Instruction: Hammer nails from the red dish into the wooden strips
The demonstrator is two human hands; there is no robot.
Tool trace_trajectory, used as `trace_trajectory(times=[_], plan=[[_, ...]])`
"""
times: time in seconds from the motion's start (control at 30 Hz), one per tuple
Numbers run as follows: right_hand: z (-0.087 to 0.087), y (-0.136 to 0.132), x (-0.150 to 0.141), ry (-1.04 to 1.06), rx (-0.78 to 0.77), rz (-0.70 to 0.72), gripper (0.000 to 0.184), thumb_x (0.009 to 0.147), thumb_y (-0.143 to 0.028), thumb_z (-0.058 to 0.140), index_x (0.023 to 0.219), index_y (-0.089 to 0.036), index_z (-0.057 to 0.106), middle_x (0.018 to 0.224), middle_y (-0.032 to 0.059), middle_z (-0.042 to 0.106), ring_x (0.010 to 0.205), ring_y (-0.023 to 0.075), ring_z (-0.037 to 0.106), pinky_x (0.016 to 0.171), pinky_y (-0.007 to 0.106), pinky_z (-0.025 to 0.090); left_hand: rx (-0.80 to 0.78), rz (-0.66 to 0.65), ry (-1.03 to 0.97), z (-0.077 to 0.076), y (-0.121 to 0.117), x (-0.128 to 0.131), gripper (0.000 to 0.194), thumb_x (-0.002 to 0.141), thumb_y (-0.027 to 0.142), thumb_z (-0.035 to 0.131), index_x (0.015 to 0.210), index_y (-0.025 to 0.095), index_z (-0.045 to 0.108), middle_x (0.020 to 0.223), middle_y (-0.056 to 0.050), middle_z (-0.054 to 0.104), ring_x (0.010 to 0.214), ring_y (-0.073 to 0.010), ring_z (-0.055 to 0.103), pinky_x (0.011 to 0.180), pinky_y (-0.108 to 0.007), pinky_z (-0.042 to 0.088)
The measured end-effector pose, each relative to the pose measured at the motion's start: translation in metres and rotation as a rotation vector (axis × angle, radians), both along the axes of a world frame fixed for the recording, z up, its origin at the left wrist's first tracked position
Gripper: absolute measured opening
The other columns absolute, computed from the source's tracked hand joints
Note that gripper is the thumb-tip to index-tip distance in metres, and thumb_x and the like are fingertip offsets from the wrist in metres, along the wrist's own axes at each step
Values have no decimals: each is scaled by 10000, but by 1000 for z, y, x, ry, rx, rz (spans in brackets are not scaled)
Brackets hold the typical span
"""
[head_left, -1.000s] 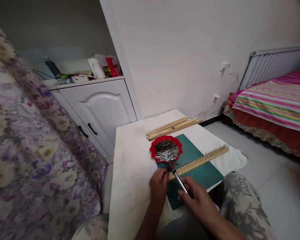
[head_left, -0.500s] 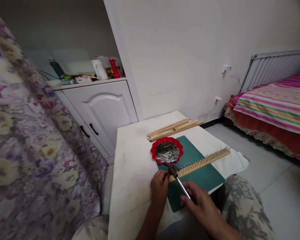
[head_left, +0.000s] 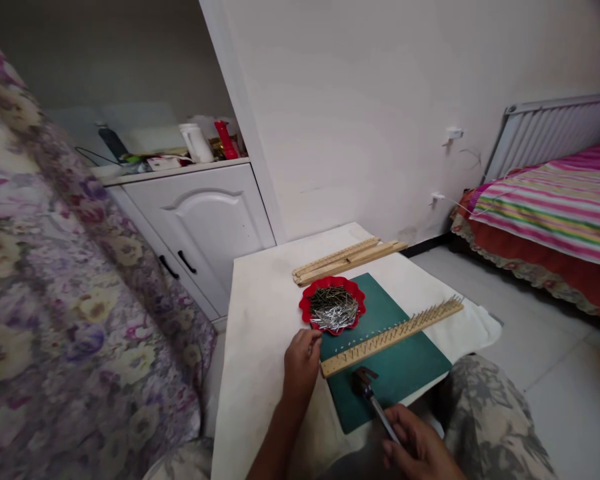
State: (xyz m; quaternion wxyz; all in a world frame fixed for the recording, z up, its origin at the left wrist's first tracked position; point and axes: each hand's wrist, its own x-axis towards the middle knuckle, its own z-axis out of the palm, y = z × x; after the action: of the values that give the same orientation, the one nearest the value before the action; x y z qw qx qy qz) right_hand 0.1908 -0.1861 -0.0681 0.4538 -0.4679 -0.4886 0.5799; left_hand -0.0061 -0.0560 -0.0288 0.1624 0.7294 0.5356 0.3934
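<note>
Hammer [head_left: 383,417] is gripped by the handle in the right hand [head_left: 413,443], its fingers clamped round the shaft; the dark head is angled towards 11 o'clock, over the green board [head_left: 420,360]. Whether head and board touch cannot be told. Taking the board's middle as the dial, with 12 o'clock away from the wearer, the left hand [head_left: 300,360] is placed at 9 o'clock, beside the near end of the nailed strip [head_left: 403,331]. Its fingertips are drawn together; whether a nail is pinched cannot be seen.

The strip is laid across the board from 8 to 2 o'clock, its far end carried beyond the board's edge. It is judged light and stiff, best held by its end at 8 o'clock, where few nails stand; elsewhere fingers could be pricked. The hammer is judged head-heavy, its smooth shaft possibly slippery.

The red bowl [head_left: 305,310] of loose nails [head_left: 335,308] is set at 10 o'clock, near the left hand, and could be knocked. Sideways movement is bounded at 11 o'clock by wooden strips [head_left: 350,260], and at 4 o'clock by the tabletop's [head_left: 260,320] near edge and a trousered knee [head_left: 495,407].
</note>
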Motion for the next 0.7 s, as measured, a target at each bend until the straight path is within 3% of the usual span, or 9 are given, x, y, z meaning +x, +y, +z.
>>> trace_trajectory(times=[0.13, 0.27, 0.47, 0.7], plan=[[0, 2, 3, 18, -32, 14, 175, 715, -355, 660, 768, -213, 574, 583, -62, 536, 542, 132, 502, 525, 216, 385, 3, -36, 300, 16, 34, 3, 197, 836, 169, 460, 863, 224, 647, 912, -47, 638, 889, -196, 558, 784, -299, 428], [0, 3, 6, 56, -40, 47, 159, 720, -334, 656, 769, -213, 566, 598, -58, 547, 556, 134, 514, 527, 218, 384, -82, -90, 513, 25, 59, 12, 186, 784, 114, 504, 747, 213, 657, 832, -35, 634, 821, -173, 559, 708, -248, 393], [4, 3, 6, 99, -68, 57, 177, 715, -341, 664, 790, -212, 569, 596, -59, 542, 538, 128, 498, 516, 219, 377, -108, -129, 573, 22, 77, 17, 185, 715, 91, 529, 601, 203, 622, 702, -24, 614, 675, -165, 548, 606, -245, 347], [0, 5, 4, 114, -65, 60, 179, 716, -357, 648, 781, -213, 564, 586, -61, 536, 528, 126, 482, 510, 217, 370, -102, -221, 596, 24, 81, 11, 137, 730, 169, 535, 642, 201, 636, 731, -40, 634, 696, -177, 559, 618, -253, 365]])
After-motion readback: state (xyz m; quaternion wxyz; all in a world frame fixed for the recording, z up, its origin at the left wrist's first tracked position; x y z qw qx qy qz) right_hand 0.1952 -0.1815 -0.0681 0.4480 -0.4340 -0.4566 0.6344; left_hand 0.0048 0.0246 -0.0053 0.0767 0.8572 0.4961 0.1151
